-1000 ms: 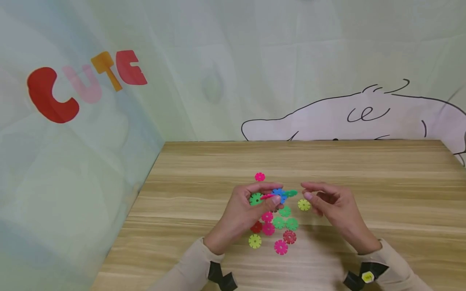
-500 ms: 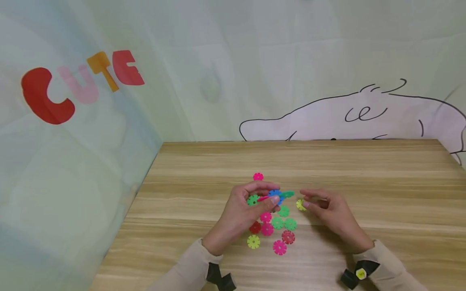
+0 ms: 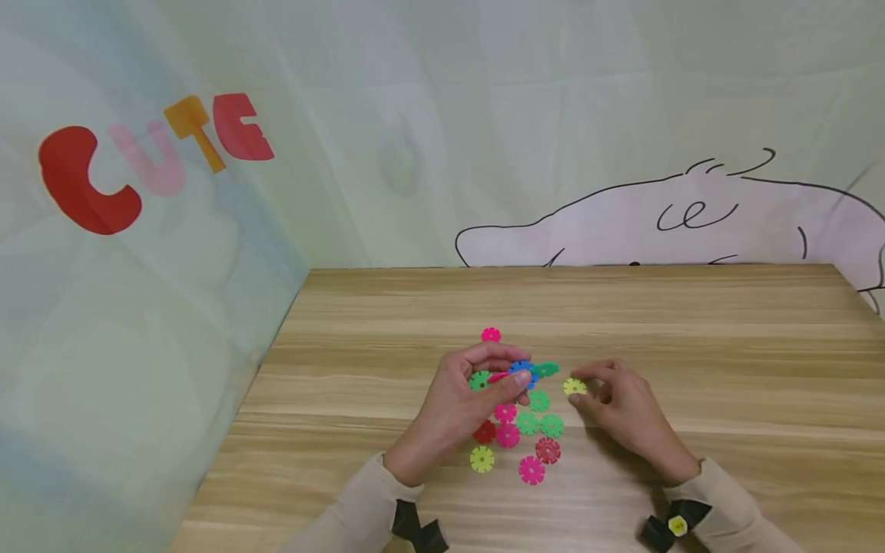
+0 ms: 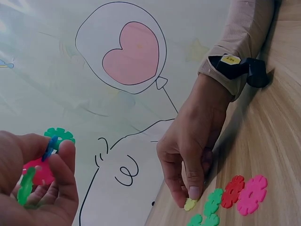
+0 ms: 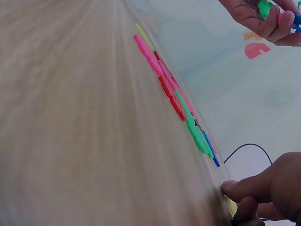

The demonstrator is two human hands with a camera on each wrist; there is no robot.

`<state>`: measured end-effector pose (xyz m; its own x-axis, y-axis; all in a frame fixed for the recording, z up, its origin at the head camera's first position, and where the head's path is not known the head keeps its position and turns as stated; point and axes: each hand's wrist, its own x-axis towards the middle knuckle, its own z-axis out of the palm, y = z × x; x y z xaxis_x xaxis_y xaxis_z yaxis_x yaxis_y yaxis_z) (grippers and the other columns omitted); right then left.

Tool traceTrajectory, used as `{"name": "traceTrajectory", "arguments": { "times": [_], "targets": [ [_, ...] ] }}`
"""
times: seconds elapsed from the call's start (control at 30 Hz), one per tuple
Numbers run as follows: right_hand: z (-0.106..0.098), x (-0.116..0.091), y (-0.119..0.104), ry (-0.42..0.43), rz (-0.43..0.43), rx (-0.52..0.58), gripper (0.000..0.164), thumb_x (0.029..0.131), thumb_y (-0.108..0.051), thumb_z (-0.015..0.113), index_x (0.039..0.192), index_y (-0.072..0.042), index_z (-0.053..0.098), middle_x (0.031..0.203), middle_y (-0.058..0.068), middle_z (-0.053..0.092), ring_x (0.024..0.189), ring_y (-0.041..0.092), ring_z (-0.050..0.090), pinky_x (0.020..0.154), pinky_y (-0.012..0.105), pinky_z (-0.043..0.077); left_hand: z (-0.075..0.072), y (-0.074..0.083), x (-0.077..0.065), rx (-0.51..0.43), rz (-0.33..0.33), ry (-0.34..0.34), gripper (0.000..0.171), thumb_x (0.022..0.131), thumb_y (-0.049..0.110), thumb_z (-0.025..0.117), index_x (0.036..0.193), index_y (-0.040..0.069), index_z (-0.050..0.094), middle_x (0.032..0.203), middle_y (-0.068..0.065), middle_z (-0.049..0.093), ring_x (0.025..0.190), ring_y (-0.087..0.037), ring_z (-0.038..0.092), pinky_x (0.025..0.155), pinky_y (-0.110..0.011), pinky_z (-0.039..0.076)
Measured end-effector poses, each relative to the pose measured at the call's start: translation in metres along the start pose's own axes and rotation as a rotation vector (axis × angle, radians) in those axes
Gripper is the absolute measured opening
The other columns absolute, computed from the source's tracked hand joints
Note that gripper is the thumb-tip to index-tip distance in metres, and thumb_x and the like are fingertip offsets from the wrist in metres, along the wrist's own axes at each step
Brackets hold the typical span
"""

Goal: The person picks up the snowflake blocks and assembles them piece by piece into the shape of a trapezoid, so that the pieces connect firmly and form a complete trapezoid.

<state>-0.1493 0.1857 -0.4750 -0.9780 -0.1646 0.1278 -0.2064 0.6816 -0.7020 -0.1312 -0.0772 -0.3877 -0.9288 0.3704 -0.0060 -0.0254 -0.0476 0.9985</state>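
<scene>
My left hand (image 3: 456, 403) is raised over the table, gripping a chain of joined notched plastic snowflake discs. The chain's blue disc (image 3: 522, 369) is between thumb and fingers; a green disc (image 3: 548, 369) sticks out to the right. A pink disc (image 4: 41, 172) and another green disc (image 4: 26, 186) show on the chain in the left wrist view. My right hand (image 3: 632, 411) is down at the tabletop, pinching a yellow disc (image 3: 574, 386) between thumb and fingertips. In the right wrist view the fingers partly cover this yellow disc (image 5: 231, 205).
Loose discs lie flat on the wooden table (image 3: 346, 322) below the hands: several green ones (image 3: 551, 425), pink ones (image 3: 531, 470), red ones (image 3: 548, 451) and a yellow one (image 3: 482, 459). One pink disc (image 3: 491, 335) lies farther back. A printed cloth backdrop (image 3: 387, 153) stands behind.
My right hand has come down and left to the yellow disc and now pinches it. The left hand stays nearly in place, with the joined discs in its grip.
</scene>
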Motion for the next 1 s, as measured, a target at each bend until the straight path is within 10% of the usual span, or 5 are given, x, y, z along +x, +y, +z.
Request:
{"name": "traceTrajectory", "arguments": {
  "times": [0.33, 1.0],
  "targets": [
    [0.002, -0.001, 0.001, 0.016, -0.042, 0.067, 0.028, 0.092, -0.01, 0.085, 0.118, -0.008, 0.075, 0.092, 0.004, 0.075, 0.07, 0.002, 0.058, 0.062, 0.021, 0.047, 0.0, 0.0, 0.0, 0.026, -0.041, 0.032, 0.031, 0.1, 0.014, 0.077, 0.129, 0.003, 0.071, 0.107, -0.006, 0.075, 0.088, -0.026, 0.081, 0.083, -0.032, 0.068],
    [-0.022, -0.009, -0.026, 0.104, -0.108, 0.396, 0.031, 0.104, -0.006, 0.07, 0.134, -0.006, 0.074, 0.079, 0.005, 0.067, 0.06, 0.012, 0.06, 0.051, 0.025, 0.05, 0.0, 0.002, 0.001, -0.01, -0.021, 0.039, 0.027, 0.099, 0.012, 0.078, 0.125, 0.003, 0.073, 0.098, -0.003, 0.073, 0.078, -0.011, 0.078, 0.084, -0.034, 0.068]
  ]
}}
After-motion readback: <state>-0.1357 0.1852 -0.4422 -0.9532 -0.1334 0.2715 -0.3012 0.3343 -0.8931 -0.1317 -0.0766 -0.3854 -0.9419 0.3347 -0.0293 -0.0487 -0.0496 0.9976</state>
